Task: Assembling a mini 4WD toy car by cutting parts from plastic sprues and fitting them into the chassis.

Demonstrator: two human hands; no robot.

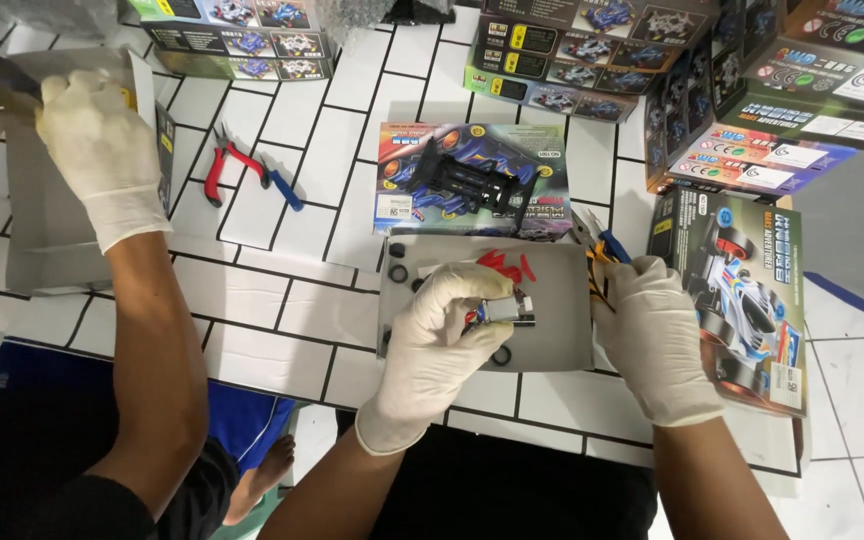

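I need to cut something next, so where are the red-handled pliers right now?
In the head view, the red-handled pliers lie on the white tiled table, upper left, beside a blue-handled tool and just right of a co-worker's gloved hand.

This looks like a small hobby assembly workshop, shown by the white tiled tabletop (282, 310) crowded with stacked toy race-car kit boxes (592, 45), red-handled pliers (232, 165), a grey work tray (562, 320) of loose small parts, and two people in white gloves working side by side.
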